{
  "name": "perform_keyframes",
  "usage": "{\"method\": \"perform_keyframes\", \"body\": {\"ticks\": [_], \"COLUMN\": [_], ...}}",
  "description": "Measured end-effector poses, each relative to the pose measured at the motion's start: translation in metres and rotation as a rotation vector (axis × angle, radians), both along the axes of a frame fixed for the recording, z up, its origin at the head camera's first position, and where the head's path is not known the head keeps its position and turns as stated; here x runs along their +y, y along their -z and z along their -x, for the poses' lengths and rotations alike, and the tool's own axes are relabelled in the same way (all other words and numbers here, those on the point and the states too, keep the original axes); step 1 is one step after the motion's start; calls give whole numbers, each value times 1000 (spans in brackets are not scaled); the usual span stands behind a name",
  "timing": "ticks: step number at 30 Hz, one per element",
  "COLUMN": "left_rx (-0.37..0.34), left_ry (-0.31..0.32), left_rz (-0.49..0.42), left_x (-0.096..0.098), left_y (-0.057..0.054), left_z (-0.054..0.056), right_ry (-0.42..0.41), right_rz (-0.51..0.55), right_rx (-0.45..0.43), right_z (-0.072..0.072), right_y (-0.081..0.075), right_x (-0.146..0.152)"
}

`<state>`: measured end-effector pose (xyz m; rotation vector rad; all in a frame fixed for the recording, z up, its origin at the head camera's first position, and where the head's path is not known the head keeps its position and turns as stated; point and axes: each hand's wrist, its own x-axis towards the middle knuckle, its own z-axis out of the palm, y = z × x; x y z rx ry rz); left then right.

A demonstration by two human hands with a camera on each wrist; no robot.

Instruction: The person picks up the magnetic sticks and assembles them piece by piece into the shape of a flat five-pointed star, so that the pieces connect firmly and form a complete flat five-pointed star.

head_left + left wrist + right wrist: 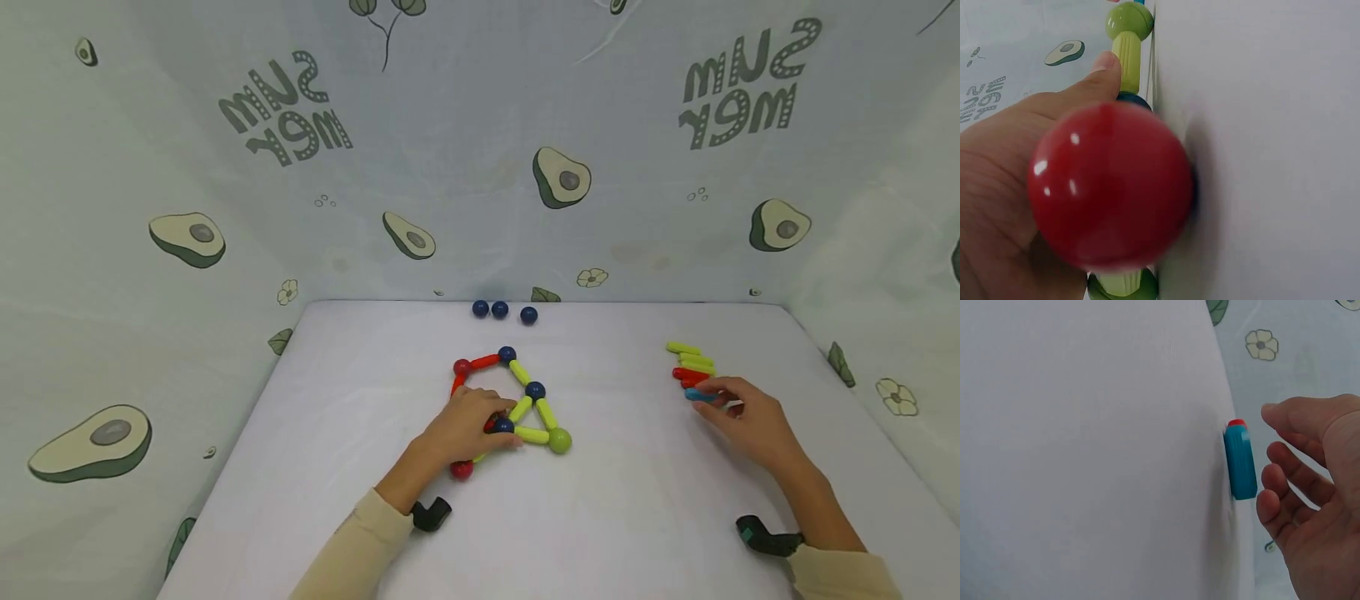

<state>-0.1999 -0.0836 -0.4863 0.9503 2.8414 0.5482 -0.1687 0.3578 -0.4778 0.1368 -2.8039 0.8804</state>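
My left hand [463,427] holds a flat frame of toy rods and balls, thumb and forefinger either side of a dark blue ball [504,426]. Yellow-green rods [532,435] join that ball to a green ball [559,441] and another dark blue ball [535,390]. Part of the frame is hidden under the hand. A red ball [1110,187] fills much of the left wrist view. At the right, my right hand [756,423] reaches to a blue rod [697,395]. In the right wrist view its thumb and fingers stand apart beside the blue rod [1241,462].
Beyond the blue rod lie red rods [692,374] and several yellow-green rods [696,360] in a row. Three loose dark blue balls [499,310] sit at the far edge of the white table [615,500]. Behind hangs an avocado-print cloth [480,167].
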Motion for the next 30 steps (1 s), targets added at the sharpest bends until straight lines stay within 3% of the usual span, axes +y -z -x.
{"method": "perform_keyframes", "body": {"ticks": [9,13,18,23,30], "left_rx": [-28,-37,2,-11,-18], "left_ry": [135,100,44,56,93], "left_rz": [55,19,-16,-40,-46], "left_x": [-17,-16,-3,2,-4], "left_y": [-3,-5,-1,-2,-2], "left_z": [0,-4,-4,-3,-5], "right_ry": [20,24,54,38,-52], "right_rz": [-69,-86,-89,-78,-90], "right_rx": [-47,-32,-38,-67,-60], "right_z": [-2,0,2,2,2], "right_y": [2,6,10,12,10], "right_x": [10,13,14,12,-5]}}
